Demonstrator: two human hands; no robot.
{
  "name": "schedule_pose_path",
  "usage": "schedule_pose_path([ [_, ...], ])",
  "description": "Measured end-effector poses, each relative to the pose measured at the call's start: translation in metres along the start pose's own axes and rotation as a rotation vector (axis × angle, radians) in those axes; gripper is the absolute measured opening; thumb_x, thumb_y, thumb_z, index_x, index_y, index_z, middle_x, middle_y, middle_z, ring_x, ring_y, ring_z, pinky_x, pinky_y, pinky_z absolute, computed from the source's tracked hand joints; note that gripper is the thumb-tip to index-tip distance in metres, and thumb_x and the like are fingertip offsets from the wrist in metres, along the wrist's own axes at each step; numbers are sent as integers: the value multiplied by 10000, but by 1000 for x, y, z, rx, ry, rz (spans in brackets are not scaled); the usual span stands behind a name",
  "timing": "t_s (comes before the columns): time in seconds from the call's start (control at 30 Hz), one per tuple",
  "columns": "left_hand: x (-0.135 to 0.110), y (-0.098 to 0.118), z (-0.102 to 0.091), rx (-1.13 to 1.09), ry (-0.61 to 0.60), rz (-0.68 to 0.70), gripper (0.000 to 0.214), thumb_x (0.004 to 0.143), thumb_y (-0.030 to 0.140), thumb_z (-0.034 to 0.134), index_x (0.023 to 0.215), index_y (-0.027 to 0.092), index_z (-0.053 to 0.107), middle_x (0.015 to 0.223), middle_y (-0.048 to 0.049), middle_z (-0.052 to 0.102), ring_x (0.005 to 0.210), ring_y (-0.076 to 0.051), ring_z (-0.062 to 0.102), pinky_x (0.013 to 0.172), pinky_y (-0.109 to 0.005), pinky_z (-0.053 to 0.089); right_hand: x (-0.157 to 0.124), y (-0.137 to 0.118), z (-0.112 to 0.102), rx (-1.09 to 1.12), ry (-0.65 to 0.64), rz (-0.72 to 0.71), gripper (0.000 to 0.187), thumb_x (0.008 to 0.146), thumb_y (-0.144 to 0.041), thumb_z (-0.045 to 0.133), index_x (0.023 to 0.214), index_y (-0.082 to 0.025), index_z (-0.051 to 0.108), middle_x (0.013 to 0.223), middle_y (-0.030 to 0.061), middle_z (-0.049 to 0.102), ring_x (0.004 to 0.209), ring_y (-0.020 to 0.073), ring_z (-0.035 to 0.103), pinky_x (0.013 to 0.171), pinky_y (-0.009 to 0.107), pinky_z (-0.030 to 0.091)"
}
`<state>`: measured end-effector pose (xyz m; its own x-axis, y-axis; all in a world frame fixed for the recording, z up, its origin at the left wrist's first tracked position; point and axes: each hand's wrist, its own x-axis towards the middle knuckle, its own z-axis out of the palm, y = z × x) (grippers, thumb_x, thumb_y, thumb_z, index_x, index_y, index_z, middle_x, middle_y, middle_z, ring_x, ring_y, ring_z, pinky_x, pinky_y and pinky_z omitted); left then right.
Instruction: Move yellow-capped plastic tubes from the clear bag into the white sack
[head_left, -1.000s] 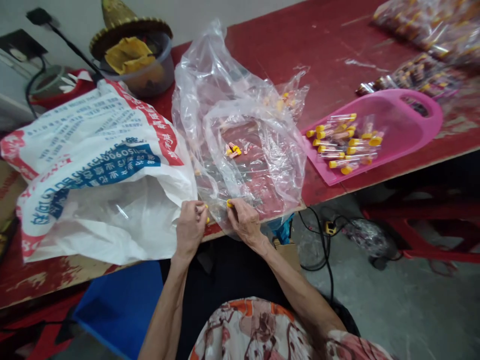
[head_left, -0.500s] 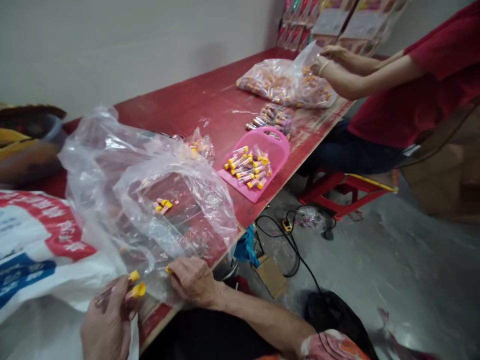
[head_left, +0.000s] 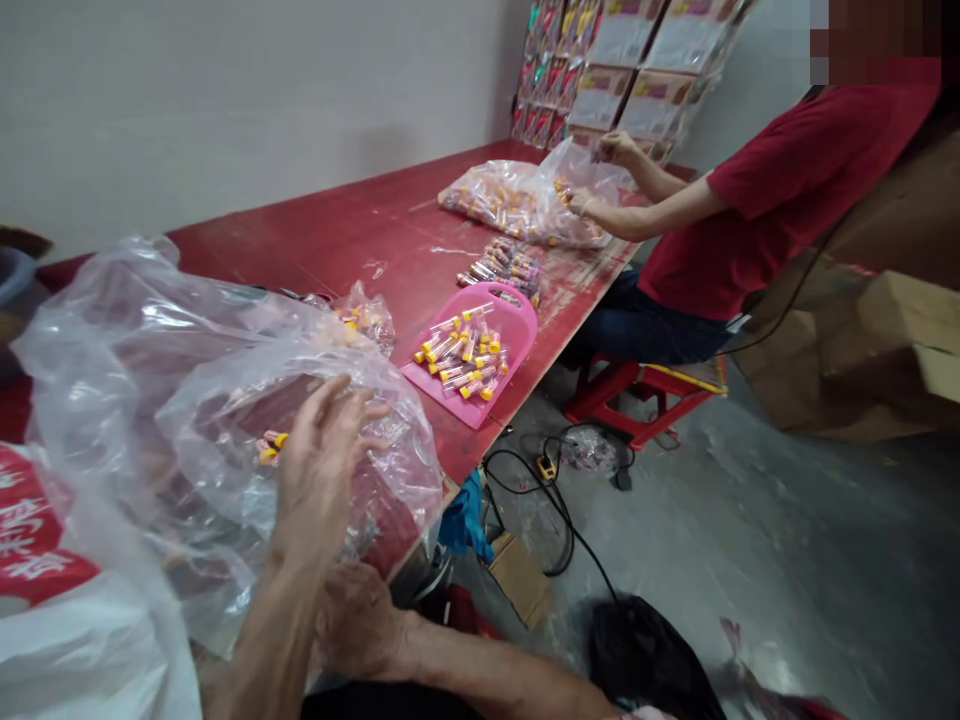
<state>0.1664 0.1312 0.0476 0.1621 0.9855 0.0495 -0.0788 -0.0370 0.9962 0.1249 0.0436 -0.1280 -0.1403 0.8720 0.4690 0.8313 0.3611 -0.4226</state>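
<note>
My left hand [head_left: 326,440] stretches forward over the clear plastic bag [head_left: 97,330], its fingers spread and nothing seen in them. Just left of the fingers, a few small yellow-capped tubes [head_left: 271,447] lie within the bag's mouth. Low at the table edge, my right hand [head_left: 364,620] is bent behind the left forearm, which hides its fingers. Beyond the left hand, a pink scoop-shaped tray [head_left: 517,335] with a handle hole bears a pile of clear tubes with yellow caps [head_left: 469,350].
Behind the tray lie dark bundled packets [head_left: 502,265] and a small clear bag [head_left: 367,315]. A co-worker in a red shirt [head_left: 795,190] handles a large filled bag [head_left: 517,200] on the red table [head_left: 315,240]. A white printed sack [head_left: 90,650] is at lower left; cables [head_left: 570,510] lie on the floor.
My left hand has swung forward and right, letting go of its yellow-capped tubes. More tubes show on the pink tray. My right hand is now partly behind the left forearm. The view has shifted.
</note>
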Motion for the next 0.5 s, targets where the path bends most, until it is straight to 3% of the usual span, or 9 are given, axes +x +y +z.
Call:
schedule_pose_path([
  [0.1,-34,-10,-60,288,234,23,506,831,600,780,1197,258,708,1132,-58,735,876,-218,701,639,-304,548,-1,1,-1,58,102,-33,231,1039,-319,489,977,-197,675,833,-12,737,715,153,685,592,310,565],
  [0.2,-73,-34,-122,580,499,68,418,903,627,683,1184,317,688,1029,-27,714,866,-258,673,804,-454,583,-3,2,-4,96,174,-63,186,1032,-270,517,926,-203,654,791,-16,716,690,149,673,552,303,523],
  [0.27,-104,-56,-155,818,587,117,364,958,610,589,1154,314,671,1049,-59,693,945,-317,677,919,-570,570,-8,0,-10,128,227,-76,200,1035,-226,510,903,-210,660,772,3,714,663,158,661,569,295,521],
  [0.3,-119,-66,-168,929,570,146,346,976,586,544,1127,301,669,1074,-85,687,1005,-349,679,954,-607,562,-11,-1,-13,156,232,-57,220,1046,-206,487,935,-210,677,800,23,729,686,174,672,609,300,538],
  [0.37,-145,-85,-191,1071,344,214,346,982,515,469,1069,254,681,1093,-152,693,1091,-405,683,986,-659,550,-17,0,-18,227,229,-42,258,1072,-200,450,1025,-200,703,853,53,751,714,194,685,655,311,557],
  [0.43,-160,-94,-213,1137,252,180,314,983,432,491,1112,248,710,1217,-149,709,1187,-362,688,1027,-572,579,-19,5,-17,307,220,-52,277,1079,-196,433,1104,-163,707,953,96,768,785,217,716,707,331,579],
  [0.5,-164,-91,-237,1156,249,159,314,1015,369,468,1164,251,717,1270,-121,711,1218,-295,691,1053,-470,586,-18,9,-15,333,202,-62,249,1081,-214,468,1131,-158,706,973,100,767,820,213,733,746,321,591],
])
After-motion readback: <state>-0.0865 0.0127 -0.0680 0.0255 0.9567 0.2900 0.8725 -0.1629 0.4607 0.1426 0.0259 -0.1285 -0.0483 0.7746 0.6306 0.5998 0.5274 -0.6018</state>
